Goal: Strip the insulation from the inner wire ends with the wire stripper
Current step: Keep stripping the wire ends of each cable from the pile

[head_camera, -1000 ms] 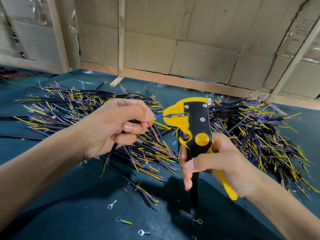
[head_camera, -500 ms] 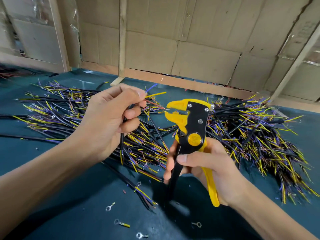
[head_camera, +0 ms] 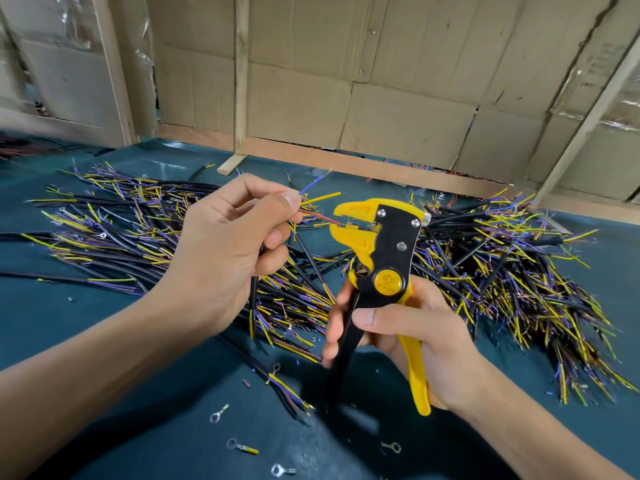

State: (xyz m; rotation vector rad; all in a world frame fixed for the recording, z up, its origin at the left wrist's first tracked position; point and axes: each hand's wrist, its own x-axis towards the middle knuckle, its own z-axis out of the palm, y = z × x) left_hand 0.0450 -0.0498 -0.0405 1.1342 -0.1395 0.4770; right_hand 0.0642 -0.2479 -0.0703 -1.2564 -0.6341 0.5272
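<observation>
A: Three inner wires fan out from the left hand (head_camera: 225, 251), which pinches the black cable (head_camera: 254, 296) between thumb and curled fingers. Which of them concerns the next move?

B: The red wire (head_camera: 317, 216). It runs rightward and slightly downward from the left fingertips (head_camera: 289, 202), and its tip reaches the mouth of the wire stripper (head_camera: 377, 244). The blue wire (head_camera: 311, 184) and the yellow wire (head_camera: 320, 199) splay upward, clear of the tool.

A: And the tool's own attitude?

B: The right hand (head_camera: 408, 337) wraps both handles, thumb across the front, fingers curled behind the black handle. The handles stand apart and the yellow jaws are parted, facing left toward the cable hand. Whether the red tip sits fully at the blades or only at the opening cannot be told.

A: So the governing relation is what?

B: The wire's long axis lies nearly in line with the jaw slot, head to the right of the fingertips and very near them. The judgement is that a short feed to the right by the left hand, then a squeeze by the right, would strip this end.

A: The surroundings?

B: A wire pile (head_camera: 502, 271) lies on the dark green table (head_camera: 52, 323), with ring terminals (head_camera: 242, 446) scattered nearer the viewer.
</observation>
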